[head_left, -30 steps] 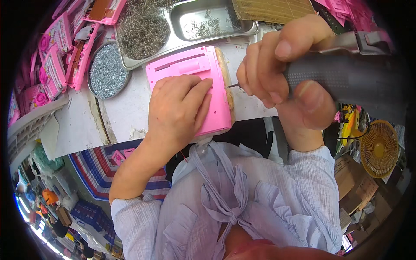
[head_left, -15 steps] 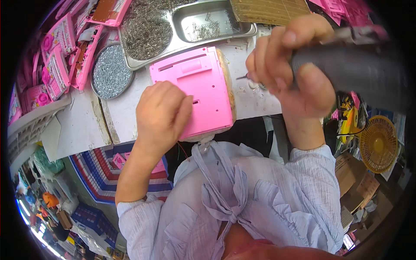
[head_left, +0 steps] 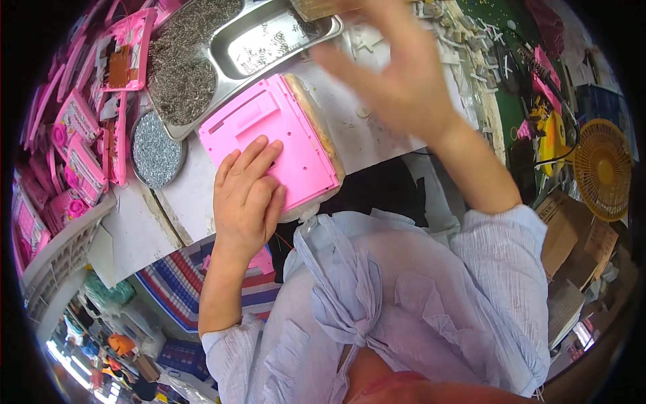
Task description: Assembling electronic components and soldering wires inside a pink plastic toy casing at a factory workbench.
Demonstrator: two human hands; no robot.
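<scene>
A flat pink plastic casing (head_left: 296, 145) with a slot, a small hatch and screw holes lies on a pad wrapped in clear plastic (head_left: 311, 111) at the table's near edge. My left hand (head_left: 249, 195) rests on its lower left part, fingers stretched out over the surface. Above the table to the right is my right hand (head_left: 404, 81), smeared by motion, its thumb held away from the fingers. I see nothing in it; its fingertips reach the top of the picture, over the cardboard (head_left: 313, 8).
A metal tray (head_left: 222, 71) holding springs and small metal pieces stands behind the casing. Left of it sits a round dish of screws (head_left: 157, 148). Pink toy housings (head_left: 81, 148) crowd the far left. White plastic bits (head_left: 464, 50) and a yellow fan (head_left: 602, 168) are at the right.
The dark power screwdriver has left my right hand, which moved up and left. My left hand has uncurled from a closed shape onto the casing. The whole view has shifted.
</scene>
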